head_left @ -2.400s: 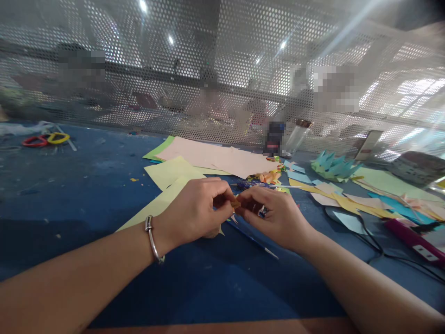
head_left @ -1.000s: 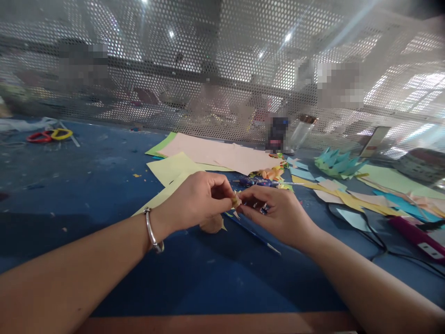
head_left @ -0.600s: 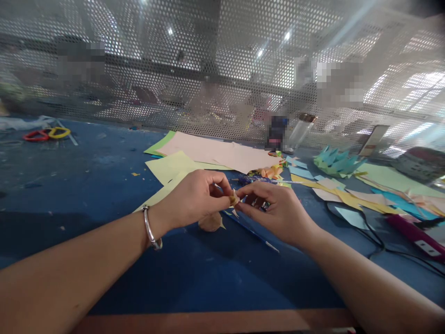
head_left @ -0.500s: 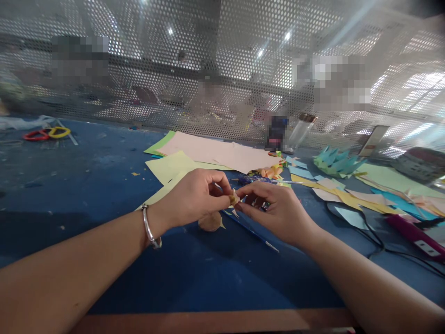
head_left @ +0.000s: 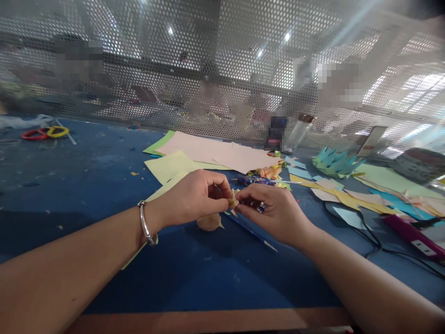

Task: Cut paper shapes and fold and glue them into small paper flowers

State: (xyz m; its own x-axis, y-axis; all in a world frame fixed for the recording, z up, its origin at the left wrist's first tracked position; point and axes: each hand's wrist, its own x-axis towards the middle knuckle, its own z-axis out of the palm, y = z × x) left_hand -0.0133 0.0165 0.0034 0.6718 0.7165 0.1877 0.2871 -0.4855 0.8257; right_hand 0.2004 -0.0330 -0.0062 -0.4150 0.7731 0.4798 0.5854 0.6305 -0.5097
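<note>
My left hand (head_left: 196, 197), with a silver bangle at the wrist, pinches a small yellowish curled paper piece (head_left: 232, 201) between thumb and fingertips. From the other side my right hand (head_left: 271, 208) grips the same piece with thumb and forefinger; its other fingers are curled. Both hands are just above the table. Below the left hand lies a round brown disc (head_left: 209, 222) with a pale pointed scrap at its edge. A thin blue stick, perhaps a pen or brush (head_left: 255, 233), rests on the table under the right hand.
Pink paper (head_left: 212, 150) and yellow-green paper (head_left: 170, 167) lie behind my hands. Scissors (head_left: 45, 133) are at far left. To the right are a fringed teal paper piece (head_left: 335, 162), paper strips (head_left: 342, 197), a purple power strip (head_left: 413, 235) and a glass bottle (head_left: 301, 134). A perforated metal screen (head_left: 139, 93) closes the back.
My left forearm and bangle have shifted slightly left, and my right hand has turned a little at the paper piece. Both hands still pinch it.
</note>
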